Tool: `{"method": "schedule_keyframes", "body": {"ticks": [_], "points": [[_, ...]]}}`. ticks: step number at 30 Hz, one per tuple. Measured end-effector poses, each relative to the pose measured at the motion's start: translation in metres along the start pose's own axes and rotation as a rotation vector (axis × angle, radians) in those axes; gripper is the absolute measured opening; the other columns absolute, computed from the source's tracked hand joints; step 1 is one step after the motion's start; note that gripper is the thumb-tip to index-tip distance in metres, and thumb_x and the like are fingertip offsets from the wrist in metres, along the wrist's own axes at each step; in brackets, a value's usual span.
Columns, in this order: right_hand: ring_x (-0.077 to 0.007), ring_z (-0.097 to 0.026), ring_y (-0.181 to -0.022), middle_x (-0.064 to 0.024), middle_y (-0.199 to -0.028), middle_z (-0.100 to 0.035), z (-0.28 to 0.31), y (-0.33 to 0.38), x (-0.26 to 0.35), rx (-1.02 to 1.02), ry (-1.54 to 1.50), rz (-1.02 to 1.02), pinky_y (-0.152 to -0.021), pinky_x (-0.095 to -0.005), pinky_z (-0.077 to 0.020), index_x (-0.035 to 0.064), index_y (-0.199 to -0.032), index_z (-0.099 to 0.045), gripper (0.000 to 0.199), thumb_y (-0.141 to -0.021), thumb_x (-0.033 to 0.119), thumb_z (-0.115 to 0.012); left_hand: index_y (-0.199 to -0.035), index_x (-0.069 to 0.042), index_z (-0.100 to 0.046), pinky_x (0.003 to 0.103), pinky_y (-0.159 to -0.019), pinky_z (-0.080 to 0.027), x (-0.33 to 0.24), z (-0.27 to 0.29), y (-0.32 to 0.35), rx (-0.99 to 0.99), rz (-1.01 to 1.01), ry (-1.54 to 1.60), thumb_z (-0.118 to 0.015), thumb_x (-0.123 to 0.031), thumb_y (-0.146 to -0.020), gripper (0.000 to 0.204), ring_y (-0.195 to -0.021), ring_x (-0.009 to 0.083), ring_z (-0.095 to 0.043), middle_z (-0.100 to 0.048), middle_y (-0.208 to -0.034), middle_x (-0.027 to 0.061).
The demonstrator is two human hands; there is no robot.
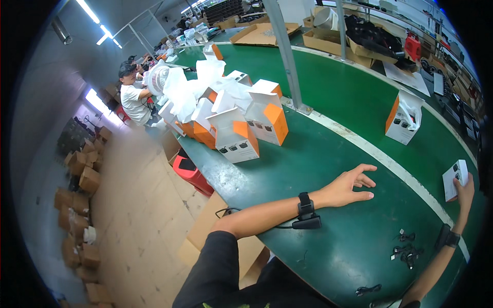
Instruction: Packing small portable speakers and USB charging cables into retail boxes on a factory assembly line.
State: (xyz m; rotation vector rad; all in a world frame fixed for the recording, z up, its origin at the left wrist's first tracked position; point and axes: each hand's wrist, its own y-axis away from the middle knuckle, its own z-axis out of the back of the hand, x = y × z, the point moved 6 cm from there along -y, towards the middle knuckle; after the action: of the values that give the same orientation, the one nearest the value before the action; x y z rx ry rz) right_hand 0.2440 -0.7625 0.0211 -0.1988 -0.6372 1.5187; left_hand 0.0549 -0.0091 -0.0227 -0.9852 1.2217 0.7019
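As right grip (466, 191) holds box (450, 183) — printed, white

A packing workshop, likely inside a factory, one long green worktable (313, 146) with many white and orange boxes (228, 128), brown cartons (90, 179) piled along the floor, tube lights (88, 11) overhead, another worker (134, 105) at the table.

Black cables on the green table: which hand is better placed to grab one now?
Probably the left hand: it looks empty, fingers spread, with the black cables on its right, while the right hand is occupied holding a white box.
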Motion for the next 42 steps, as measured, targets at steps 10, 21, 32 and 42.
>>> {"method": "schedule_keyframes", "body": {"ticks": [10,21,32,42], "points": [[-0.0495,-0.064,-0.131,-0.0289,-0.152,-0.059,-0.156,-0.012,0.089,-0.098,0.282,-0.147,-0.11,-0.0522,-0.0539,0.0073,-0.17,-0.039,0.074,-0.108,0.033,-0.067,-0.164,-0.009,-0.041,0.045,-0.119,-0.052,0.014,0.018,0.016,-0.09,0.119,-0.13,-0.079,-0.021,-0.102,0.074,-0.133,0.0279,-0.069,-0.073,-0.137,0.0161],[-0.0482,-0.057,-0.143,-0.0261,-0.158,-0.057,-0.079,0.026,0.222,0.013,0.649,-0.32,-0.115,-0.0538,-0.0503,0.01,-0.171,-0.039,0.074,-0.108,0.037,-0.065,-0.16,-0.007,-0.048,0.045,-0.12,-0.052,0.013,0.016,0.015,-0.075,0.085,-0.133,-0.079,-0.021,-0.102,0.067,-0.133,0.0281,-0.069,-0.073,-0.137,0.0161],[-0.0366,-0.043,-0.16,-0.0248,-0.174,-0.042,-0.086,0.031,0.397,-0.115,-0.431,0.33,-0.13,-0.0458,-0.0356,-0.0012,-0.17,-0.036,0.102,-0.095,0.048,-0.086,-0.156,-0.006,-0.054,0.043,-0.117,-0.052,0.006,0.016,0.016,-0.049,0.088,-0.16,-0.08,-0.018,-0.102,0.061,-0.134,0.0226,-0.067,-0.073,-0.139,0.0126],[-0.0431,-0.035,-0.163,-0.0366,-0.173,-0.031,-0.162,-0.034,0.447,0.408,-0.82,0.124,-0.134,-0.0417,-0.0287,-0.0097,-0.173,-0.008,0.163,-0.058,0.048,-0.108,-0.158,-0.006,-0.052,0.042,-0.12,-0.049,0.002,0.009,0.006,0.02,0.141,-0.191,-0.081,-0.011,-0.101,0.064,-0.137,0.023,-0.065,-0.072,-0.143,0.0114]]}}
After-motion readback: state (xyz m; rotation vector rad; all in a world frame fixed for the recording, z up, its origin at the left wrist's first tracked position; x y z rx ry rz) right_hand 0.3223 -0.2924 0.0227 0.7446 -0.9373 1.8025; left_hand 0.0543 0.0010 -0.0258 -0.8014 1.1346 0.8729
